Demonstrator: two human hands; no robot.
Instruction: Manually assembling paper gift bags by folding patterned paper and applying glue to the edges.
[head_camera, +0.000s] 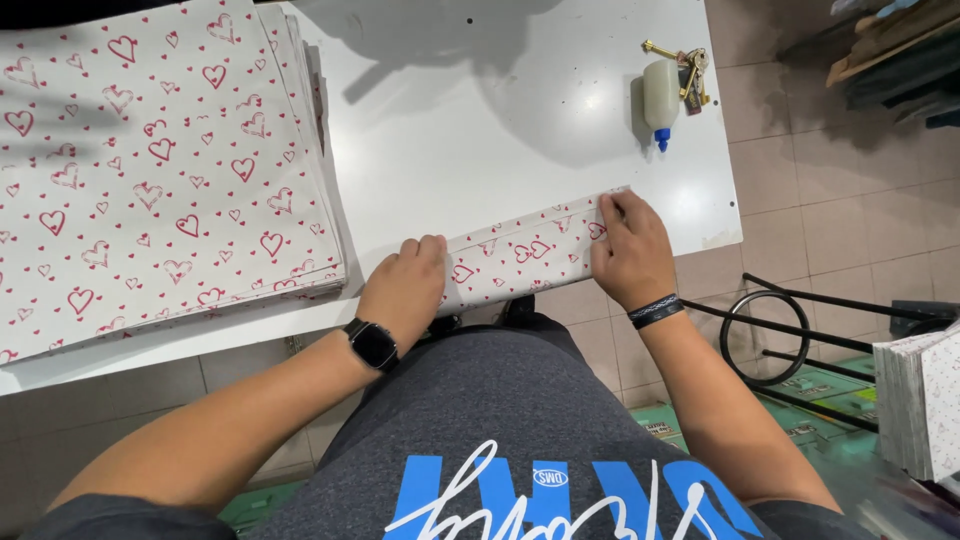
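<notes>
Both hands press on a folded strip of heart-print paper (520, 255) lying along the near edge of the white bench (480, 120), angled up to the right.

Left hand (405, 290) sits palm-down on the strip's left end, fingers curled fwd over the fold; grip pressed flat, not pinching. A black smartwatch (372, 344) is on that wrist.

Right hand (628, 250) lies on the strip's right end, fingers together and flat, tips near the far right corner; grip closed flat on the paper. Thumb side is hidden, so can't tell if it hooks under the edge. A dark patterned wristband (655, 311) circles the wrist.

Strip hangs slightly over the near bench edge, approx between the two hands, white w/ red hearts.

Left of it, well apart: a thick stack of matching heart-print sheets (150, 170), covering the left part of the bench.

Far right on the bench: a small glue bottle w/ blue tip (659, 100) lying down, touching a bunch of keys (688, 68).

Right, off the bench: a black metal stand w/ ring (790, 325) on the tiled floor, and another pile of white sheets (920, 400) at the frame's edge.
</notes>
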